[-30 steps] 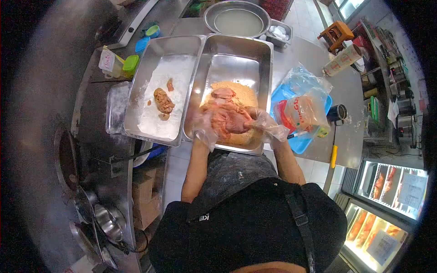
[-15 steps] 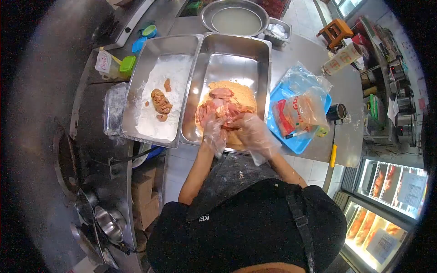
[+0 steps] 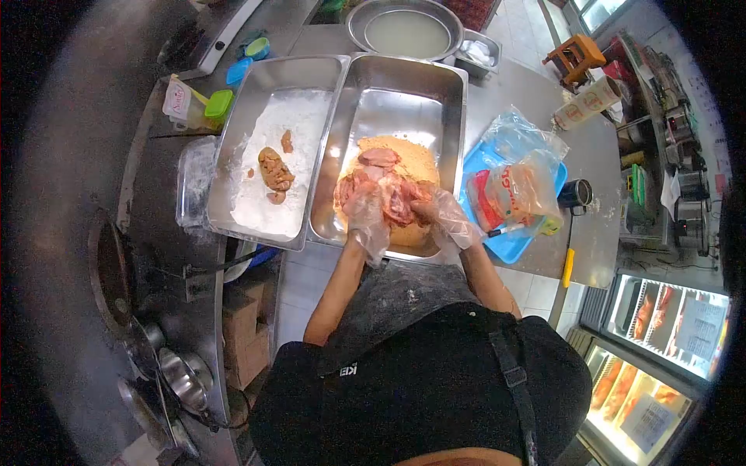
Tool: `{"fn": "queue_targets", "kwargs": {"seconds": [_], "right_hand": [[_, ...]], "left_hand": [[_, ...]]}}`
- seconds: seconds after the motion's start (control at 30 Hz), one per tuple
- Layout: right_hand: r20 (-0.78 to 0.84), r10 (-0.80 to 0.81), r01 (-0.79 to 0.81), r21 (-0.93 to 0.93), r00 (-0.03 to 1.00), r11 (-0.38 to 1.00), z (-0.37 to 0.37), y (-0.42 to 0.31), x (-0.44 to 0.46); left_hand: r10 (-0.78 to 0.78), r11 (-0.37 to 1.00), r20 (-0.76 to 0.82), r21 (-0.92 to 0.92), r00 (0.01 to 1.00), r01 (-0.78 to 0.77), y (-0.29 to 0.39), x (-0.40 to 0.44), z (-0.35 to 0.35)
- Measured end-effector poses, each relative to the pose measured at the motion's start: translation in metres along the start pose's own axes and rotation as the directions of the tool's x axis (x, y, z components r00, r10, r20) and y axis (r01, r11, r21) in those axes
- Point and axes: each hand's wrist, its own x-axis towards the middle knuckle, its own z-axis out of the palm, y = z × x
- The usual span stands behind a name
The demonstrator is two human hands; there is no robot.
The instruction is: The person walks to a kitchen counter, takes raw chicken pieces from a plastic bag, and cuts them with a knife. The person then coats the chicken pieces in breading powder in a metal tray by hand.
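Observation:
Raw meat lies over orange-brown powder in the near half of a deep steel tray. My left hand, in a clear plastic glove, grips the meat from its left side. On the right, my right hand, gloved the same way, has its fingers closed on the meat's right edge. A separate piece of meat rests on the powder just beyond. The steel tray to the left holds white flour with a wet brown lump on it.
A round basin of cloudy liquid stands behind the trays. Right of them are a blue tray with a plastic bag, a dark cup and a yellow-handled tool. A green-lidded container stands at the left.
The meat was spread wider a second ago, then bunched between my hands. Since half a second ago my right hand has moved right, and the meat between my hands is more open.

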Motion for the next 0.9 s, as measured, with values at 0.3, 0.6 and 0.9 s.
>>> {"fn": "queue_targets", "kwargs": {"seconds": [0.3,0.6,0.9], "right_hand": [[-0.102,-0.043,0.045,0.019,0.994,0.999,0.006,0.023,0.007],[-0.141,-0.155,0.147,-0.059,0.978,0.987,0.012,0.011,-0.010],[-0.145,-0.206,0.196,-0.081,0.968,0.977,0.011,0.029,-0.010]], "left_hand": [[0.102,0.412,0.118,0.899,0.988,-0.150,0.014,0.000,-0.002],[0.423,0.166,0.224,0.934,0.878,-0.318,0.011,-0.004,0.005],[0.439,0.444,0.094,0.841,0.893,-0.307,-0.010,0.015,-0.018]]}}
